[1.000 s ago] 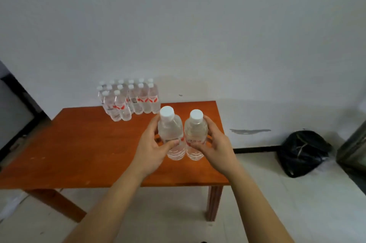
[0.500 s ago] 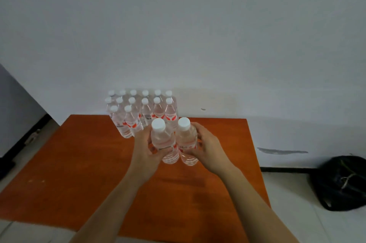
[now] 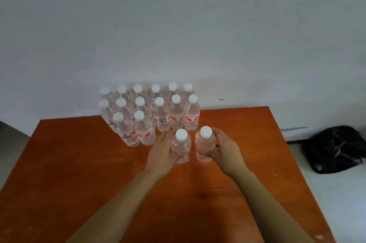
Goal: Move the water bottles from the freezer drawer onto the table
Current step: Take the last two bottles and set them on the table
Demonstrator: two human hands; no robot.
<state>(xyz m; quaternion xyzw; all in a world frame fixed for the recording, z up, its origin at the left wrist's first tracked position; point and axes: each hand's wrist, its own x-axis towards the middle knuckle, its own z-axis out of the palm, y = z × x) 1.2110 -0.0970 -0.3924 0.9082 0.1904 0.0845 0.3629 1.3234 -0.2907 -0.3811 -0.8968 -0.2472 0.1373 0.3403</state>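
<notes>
Orange table [image 3: 79, 183] bears capped bottles [image 3: 161, 118], seemingly water-filled.

Both bare forearms stretched forward, left hand [image 3: 161, 153] wrapped round left bottle [image 3: 181, 144], right hand [image 3: 224, 150] curled round right bottle [image 3: 205, 143], thumbs on near side

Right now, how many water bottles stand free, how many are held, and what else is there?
Free-standing water bottles on the table: 14
Held water bottles: 2, left bottle in the left hand, right bottle in the right hand
Black bag: 1
Total: 17
</notes>
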